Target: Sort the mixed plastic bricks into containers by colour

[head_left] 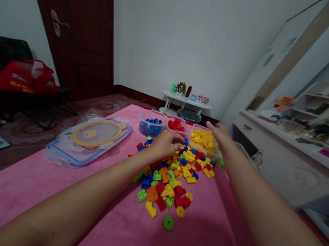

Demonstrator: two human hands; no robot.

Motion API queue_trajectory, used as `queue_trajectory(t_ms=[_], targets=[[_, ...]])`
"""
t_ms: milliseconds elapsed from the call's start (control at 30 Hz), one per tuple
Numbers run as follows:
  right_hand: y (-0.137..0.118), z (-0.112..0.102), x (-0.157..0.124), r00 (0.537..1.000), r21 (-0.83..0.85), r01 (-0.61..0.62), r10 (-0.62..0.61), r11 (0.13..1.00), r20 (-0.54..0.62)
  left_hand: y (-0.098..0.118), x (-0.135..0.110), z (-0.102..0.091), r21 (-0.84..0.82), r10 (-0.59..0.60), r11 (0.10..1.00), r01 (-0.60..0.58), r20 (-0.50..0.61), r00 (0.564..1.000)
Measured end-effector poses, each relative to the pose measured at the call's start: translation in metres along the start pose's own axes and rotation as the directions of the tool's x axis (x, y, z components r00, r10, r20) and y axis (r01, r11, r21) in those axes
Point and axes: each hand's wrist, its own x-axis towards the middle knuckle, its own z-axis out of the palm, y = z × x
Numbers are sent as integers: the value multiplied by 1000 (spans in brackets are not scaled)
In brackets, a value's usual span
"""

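Observation:
A mixed pile of toy building bricks [174,171] in red, yellow, blue, green and orange lies on the pink cloth. Over its far left part is my left hand [163,144], fingers bent downward with a gap between the tips, close to blue and yellow bricks. My right hand [220,133] is raised at the right side of a clear box of yellow bricks [202,139], its fingers apart and partly hidden. Left of that box stand a tub of red bricks [176,125] and a round tub of blue pieces [151,127].
Clear lids [89,138] with blue and yellow rims are stacked on the left of the pink-covered table [107,218]. A green wheel [168,223] lies nearest me. Behind, a low white stand [184,98] holds small items. A white cabinet [290,152] runs along the right.

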Motion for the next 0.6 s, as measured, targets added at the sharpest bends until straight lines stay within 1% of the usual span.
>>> queue_trajectory(t_ms=[33, 67, 133, 200, 267, 300, 367, 433, 600], targets=[[6, -2, -2, 999, -83, 42, -44, 996, -28, -1, -2, 3, 35, 35, 999, -36, 34, 999], [12, -3, -7, 995, -177, 86, -92, 980, -25, -1, -3, 7, 64, 73, 995, -78, 72, 995], [23, -4, -24, 986, -393, 166, -155, 905, 62, 1, -7, 14, 111, 148, 980, -166, 156, 977], [31, -5, -43, 984, -584, 175, -119, 793, 133, 4, -9, 20, 153, 194, 960, -234, 238, 952], [37, -6, -60, 990, -737, 136, -58, 662, 131, 7, -11, 25, 189, 212, 942, -278, 307, 928], [40, -6, -66, 992, -789, 117, -27, 603, 127, 8, -12, 26, 204, 217, 934, -294, 330, 919], [45, -5, -73, 990, -850, 102, 29, 516, 136, 10, -13, 28, 233, 225, 920, -315, 345, 911], [50, -4, -75, 985, -872, 115, 60, 475, 162, 10, -14, 29, 253, 239, 908, -334, 342, 909], [60, -4, -73, 978, -866, 157, 48, 474, 204, 10, -14, 33, 302, 228, 892, -337, 343, 911]])
